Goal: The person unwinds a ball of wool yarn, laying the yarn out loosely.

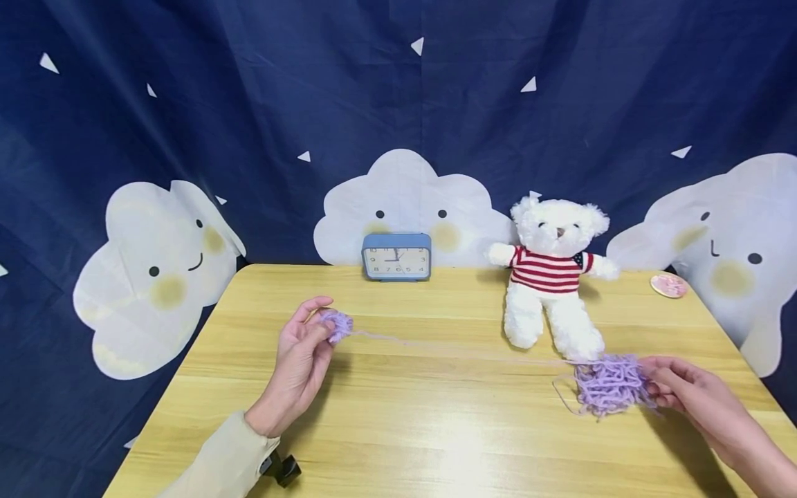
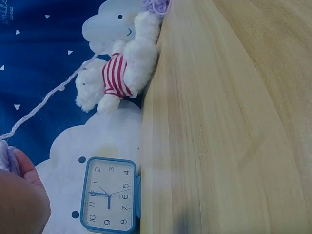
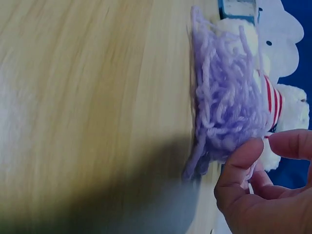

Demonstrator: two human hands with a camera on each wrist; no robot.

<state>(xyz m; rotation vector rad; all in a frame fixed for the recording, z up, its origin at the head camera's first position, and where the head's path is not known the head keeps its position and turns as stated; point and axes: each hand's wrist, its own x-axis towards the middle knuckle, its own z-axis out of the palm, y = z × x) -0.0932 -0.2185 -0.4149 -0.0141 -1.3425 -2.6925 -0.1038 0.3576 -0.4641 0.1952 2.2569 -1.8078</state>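
My left hand (image 1: 301, 353) pinches a small wound ball of purple yarn (image 1: 338, 326) between thumb and fingers, raised above the left part of the table. From it a single purple strand (image 1: 405, 341) stretches across to a loose, tangled heap of purple yarn (image 1: 611, 384). That heap is held at its right edge by the thumb and fingers of my right hand (image 1: 700, 398). In the right wrist view the tangled yarn (image 3: 226, 97) shows many loops, and a loose end hangs down. The left wrist view shows only part of the ball (image 2: 7, 158), mostly covered by the hand.
A white teddy bear (image 1: 551, 273) in a red-striped shirt sits behind the tangled yarn. At the back edge of the wooden table (image 1: 398, 443) stands a blue clock (image 1: 396, 256). A round pink disc (image 1: 669, 285) lies at the far right corner. Behind hangs a dark blue cloud-print curtain (image 1: 249, 104).
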